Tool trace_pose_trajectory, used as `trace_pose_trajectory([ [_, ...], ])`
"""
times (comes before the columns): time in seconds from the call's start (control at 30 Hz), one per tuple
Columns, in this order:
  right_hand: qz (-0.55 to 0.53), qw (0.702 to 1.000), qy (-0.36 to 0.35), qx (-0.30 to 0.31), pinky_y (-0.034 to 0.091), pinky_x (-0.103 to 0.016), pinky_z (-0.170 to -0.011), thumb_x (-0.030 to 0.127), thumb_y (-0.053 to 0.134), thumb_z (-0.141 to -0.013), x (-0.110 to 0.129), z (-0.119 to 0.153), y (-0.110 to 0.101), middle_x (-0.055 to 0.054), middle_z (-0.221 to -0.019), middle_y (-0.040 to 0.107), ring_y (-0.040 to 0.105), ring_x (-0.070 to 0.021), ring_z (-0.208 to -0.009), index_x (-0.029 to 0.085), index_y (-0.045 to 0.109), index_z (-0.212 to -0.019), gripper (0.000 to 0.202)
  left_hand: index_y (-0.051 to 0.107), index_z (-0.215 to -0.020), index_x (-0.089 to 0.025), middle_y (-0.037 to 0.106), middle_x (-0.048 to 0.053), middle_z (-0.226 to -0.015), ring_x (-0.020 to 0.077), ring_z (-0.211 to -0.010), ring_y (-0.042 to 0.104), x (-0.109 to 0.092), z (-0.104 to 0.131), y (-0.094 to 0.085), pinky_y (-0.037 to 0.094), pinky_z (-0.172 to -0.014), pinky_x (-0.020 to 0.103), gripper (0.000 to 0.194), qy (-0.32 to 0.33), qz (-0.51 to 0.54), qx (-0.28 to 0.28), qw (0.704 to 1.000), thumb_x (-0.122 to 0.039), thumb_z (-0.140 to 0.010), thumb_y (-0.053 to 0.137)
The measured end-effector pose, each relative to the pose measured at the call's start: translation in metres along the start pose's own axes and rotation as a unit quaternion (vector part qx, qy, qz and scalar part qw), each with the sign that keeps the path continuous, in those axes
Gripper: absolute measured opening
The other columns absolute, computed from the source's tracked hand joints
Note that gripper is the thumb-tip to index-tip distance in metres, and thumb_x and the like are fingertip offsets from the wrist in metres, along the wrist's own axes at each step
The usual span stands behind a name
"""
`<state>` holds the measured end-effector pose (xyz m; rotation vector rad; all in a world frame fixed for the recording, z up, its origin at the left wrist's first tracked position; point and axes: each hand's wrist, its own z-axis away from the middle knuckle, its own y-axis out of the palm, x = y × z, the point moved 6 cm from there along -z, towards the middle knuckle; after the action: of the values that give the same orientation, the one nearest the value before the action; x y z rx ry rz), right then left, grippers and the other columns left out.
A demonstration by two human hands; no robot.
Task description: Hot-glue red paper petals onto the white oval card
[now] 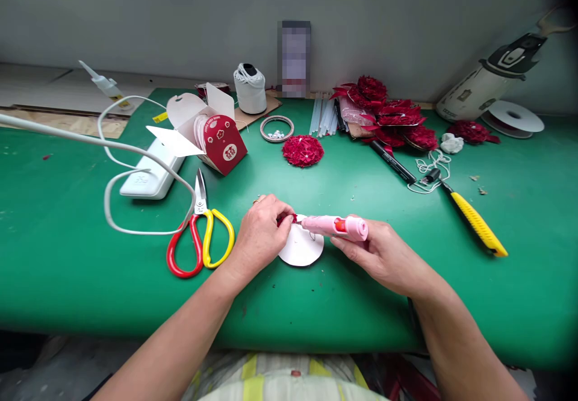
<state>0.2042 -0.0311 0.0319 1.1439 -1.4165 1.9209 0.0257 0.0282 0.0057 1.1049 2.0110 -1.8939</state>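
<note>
My left hand (264, 232) pinches a small piece of dark red ribbon (294, 217) at the upper left edge of a white round disc (301, 250). The disc lies on the green table mat (289, 310). My right hand (382, 253) is closed around a pink glue gun (336, 226). Its nozzle points left, close to the ribbon and over the top of the disc. Just beyond the disc sits a round red ribbon flower (303, 151). My left fingers partly hide the ribbon piece.
Scissors (201, 232), a white power bank (151, 175) with its cable and an open red box (223, 142) are on the left. Glue sticks (323, 114), red flowers (397, 115), a black marker (392, 163) and a yellow cutter (478, 223) lie right.
</note>
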Motion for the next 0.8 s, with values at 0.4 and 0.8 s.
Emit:
trace_pose_trajectory([
  [0.4,-0.018,1.0,-0.007,0.012,0.052,-0.036,-0.088,0.038,0.049,-0.098,-0.002,0.0,-0.003,-0.005,-0.101,0.073,0.066,-0.0241,-0.094,0.027,0.066,-0.126,0.035,0.068,-0.077,-0.017,0.062,0.004,-0.076,0.0182,-0.075,0.054,0.002,0.0,0.002,0.042,-0.072,0.033,0.013,0.006,0.01,-0.008,1.0,-0.012,-0.083,0.057],
  [0.8,-0.029,1.0,0.01,0.006,0.049,-0.029,-0.08,0.036,0.047,-0.1,-0.004,-0.004,0.004,-0.001,-0.109,0.07,0.063,-0.0187,-0.091,0.03,0.061,-0.13,0.034,0.068,-0.082,-0.016,0.061,0.004,-0.08,0.019,-0.08,0.054,0.002,0.0,0.001,0.042,-0.076,0.035,0.014,0.023,0.014,0.015,1.0,-0.012,-0.086,0.055],
])
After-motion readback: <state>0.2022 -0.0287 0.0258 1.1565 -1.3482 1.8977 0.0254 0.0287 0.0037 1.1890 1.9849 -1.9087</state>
